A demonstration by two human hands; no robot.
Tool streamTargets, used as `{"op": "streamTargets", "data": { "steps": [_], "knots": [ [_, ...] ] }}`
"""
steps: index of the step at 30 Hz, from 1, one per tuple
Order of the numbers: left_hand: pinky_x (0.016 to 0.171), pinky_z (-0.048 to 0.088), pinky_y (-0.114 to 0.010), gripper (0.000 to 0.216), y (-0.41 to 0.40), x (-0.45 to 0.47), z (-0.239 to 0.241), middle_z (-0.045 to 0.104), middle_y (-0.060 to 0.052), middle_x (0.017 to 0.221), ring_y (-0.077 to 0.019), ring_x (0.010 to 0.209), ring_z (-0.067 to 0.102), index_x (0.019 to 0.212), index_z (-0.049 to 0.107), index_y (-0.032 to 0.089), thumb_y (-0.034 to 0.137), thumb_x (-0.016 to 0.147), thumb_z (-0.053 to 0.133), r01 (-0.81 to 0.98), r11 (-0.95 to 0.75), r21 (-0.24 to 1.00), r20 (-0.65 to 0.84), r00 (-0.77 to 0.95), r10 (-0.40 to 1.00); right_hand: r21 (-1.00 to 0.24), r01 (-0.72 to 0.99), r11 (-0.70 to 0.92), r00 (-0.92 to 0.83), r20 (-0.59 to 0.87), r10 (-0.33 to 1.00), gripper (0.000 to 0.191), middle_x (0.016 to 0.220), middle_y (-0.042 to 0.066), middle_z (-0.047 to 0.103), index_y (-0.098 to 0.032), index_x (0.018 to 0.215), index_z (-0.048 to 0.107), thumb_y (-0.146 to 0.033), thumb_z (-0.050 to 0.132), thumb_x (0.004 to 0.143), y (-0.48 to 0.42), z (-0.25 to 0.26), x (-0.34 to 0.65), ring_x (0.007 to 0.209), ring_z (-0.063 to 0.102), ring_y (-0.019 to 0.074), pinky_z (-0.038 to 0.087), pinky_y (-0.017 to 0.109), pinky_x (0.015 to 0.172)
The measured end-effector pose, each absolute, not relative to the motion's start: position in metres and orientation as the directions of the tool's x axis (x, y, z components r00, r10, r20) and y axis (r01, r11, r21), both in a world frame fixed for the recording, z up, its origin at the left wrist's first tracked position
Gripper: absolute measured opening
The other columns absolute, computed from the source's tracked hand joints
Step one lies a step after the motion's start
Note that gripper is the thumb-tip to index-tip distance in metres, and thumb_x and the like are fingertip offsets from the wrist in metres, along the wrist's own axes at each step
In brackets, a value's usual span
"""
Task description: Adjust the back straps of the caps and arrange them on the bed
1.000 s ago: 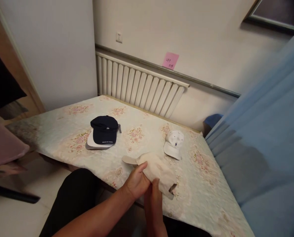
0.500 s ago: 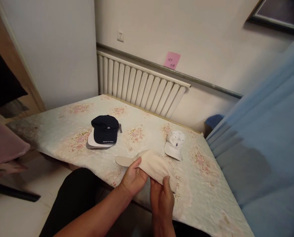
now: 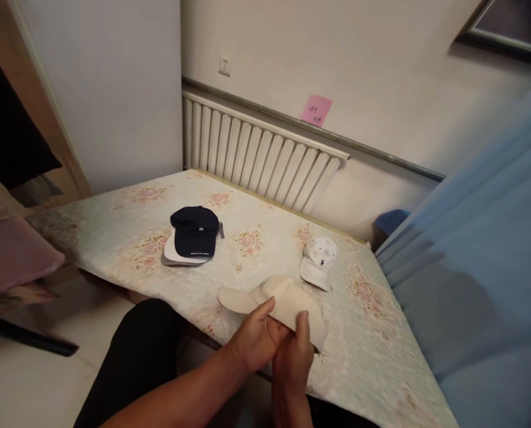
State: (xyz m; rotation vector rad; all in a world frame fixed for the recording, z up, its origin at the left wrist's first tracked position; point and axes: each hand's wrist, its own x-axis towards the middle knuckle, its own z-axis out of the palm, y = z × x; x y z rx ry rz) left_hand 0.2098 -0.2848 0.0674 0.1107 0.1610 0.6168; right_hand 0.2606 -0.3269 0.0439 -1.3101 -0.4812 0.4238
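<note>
Both of my hands hold a beige baseball cap (image 3: 287, 300) over the near edge of the table, its brim pointing left. My left hand (image 3: 258, 336) grips the lower rim near the brim, thumb on the outside and fingers tucked under. Farther back along the rim, my right hand (image 3: 294, 353) pinches the cap with its thumb up; its other fingers are partly hidden inside. Beyond the cap lies a small white cap (image 3: 321, 261) with a dark logo. To the left, a navy cap (image 3: 196, 232) rests on top of a white and a grey brim.
The caps lie on a flowered tablecloth (image 3: 247, 214). Behind it are a white radiator (image 3: 256, 154) and a wall with a pink note (image 3: 317, 110). A blue curtain (image 3: 483, 255) hangs along the right side. Pink cloth (image 3: 19, 252) is at the left.
My hands have drawn closer together along the rim of the beige cap. The cap's side is turned more into view, and the whole scene has shifted slightly right.
</note>
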Motion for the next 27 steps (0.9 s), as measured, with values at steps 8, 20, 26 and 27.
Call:
{"op": "streamTargets", "data": {
  "steps": [8,20,26,27],
  "knots": [
    [0.1,0.043,-0.036,0.039,-0.263,0.195,0.077,0.067,-0.009,0.113,-0.0224,0.114,0.056,0.126,0.051,0.01,0.019,0.088,0.049,-0.701,0.697,0.153,-0.158,0.679,0.717,-0.987,0.148,-0.065,0.909,0.11,0.403,0.049,0.116,0.014,0.065,-0.013,0.115,0.063,-0.048,0.054,0.083,-0.336,0.046,0.273,0.113,0.056,0.0297,0.045,0.041,0.093],
    [0.102,0.04,-0.038,0.051,-0.277,0.207,0.071,0.063,-0.01,0.12,-0.0248,0.117,0.054,0.133,0.045,0.013,0.011,0.082,0.044,-0.651,0.717,0.248,-0.082,0.724,0.685,-0.958,0.146,0.249,0.819,0.258,0.513,0.061,0.128,0.014,0.057,-0.008,0.138,0.038,-0.042,0.046,0.088,-0.333,0.055,0.267,0.122,0.049,0.0257,0.041,0.042,0.1],
    [0.105,0.034,-0.04,0.049,-0.287,0.207,0.073,0.063,-0.012,0.12,-0.026,0.12,0.051,0.132,0.046,0.011,0.013,0.083,0.044,-0.609,0.76,0.229,0.032,0.785,0.619,-0.96,0.279,-0.016,0.848,0.239,0.473,0.054,0.101,0.015,0.07,-0.007,0.118,0.059,-0.048,0.048,0.085,-0.338,0.04,0.278,0.101,0.062,0.0303,0.047,0.044,0.086],
    [0.106,0.033,-0.041,0.049,-0.286,0.205,0.074,0.063,-0.012,0.12,-0.0261,0.121,0.05,0.132,0.046,0.011,0.013,0.083,0.044,-0.623,0.747,0.23,0.037,0.773,0.633,-0.957,0.275,-0.091,0.859,0.202,0.471,0.053,0.094,0.015,0.072,-0.008,0.115,0.062,-0.049,0.048,0.084,-0.339,0.038,0.281,0.095,0.063,0.0313,0.048,0.045,0.082]
  ]
}}
